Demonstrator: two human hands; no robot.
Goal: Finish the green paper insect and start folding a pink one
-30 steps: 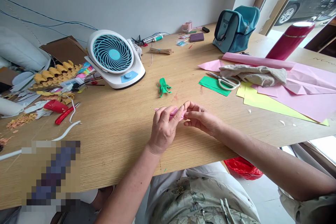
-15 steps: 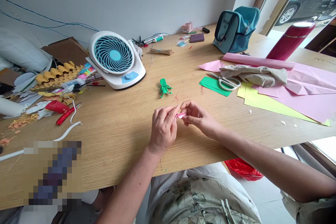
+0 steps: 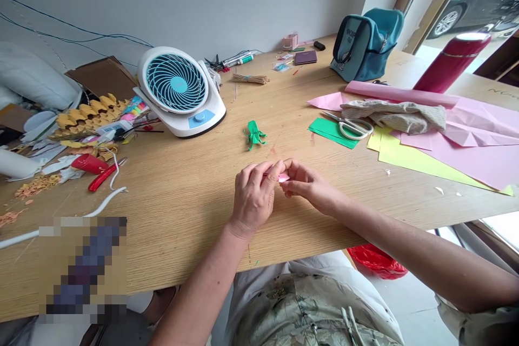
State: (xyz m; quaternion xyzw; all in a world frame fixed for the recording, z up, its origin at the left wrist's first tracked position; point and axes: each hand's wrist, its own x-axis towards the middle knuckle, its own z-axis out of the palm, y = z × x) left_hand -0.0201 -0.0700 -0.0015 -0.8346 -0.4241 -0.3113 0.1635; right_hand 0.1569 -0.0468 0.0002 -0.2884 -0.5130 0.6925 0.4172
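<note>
A small folded piece of pink paper (image 3: 283, 178) is pinched between my two hands, low over the wooden table. My left hand (image 3: 255, 192) is closed on its left side, the fingers covering most of it. From the right, my right hand (image 3: 304, 186) holds the other end with thumb and curled fingers. Only a bit of pink shows between the fingertips, so its folded shape is hidden. Just beyond my hands a green folded-paper figure (image 3: 255, 135) with thin legs stands on the table.
At left rear stands a white fan (image 3: 182, 97). To the right lie scissors (image 3: 354, 128) on green paper (image 3: 324, 128), a grey cloth (image 3: 401, 114), yellow paper (image 3: 409, 165) and pink sheets (image 3: 478, 159). Behind them are a red flask (image 3: 454, 62) and a teal bag (image 3: 365, 48).
My left fingers have shifted slightly right along the pink paper, and the fingertips of both hands now meet. The view has moved very slightly.
</note>
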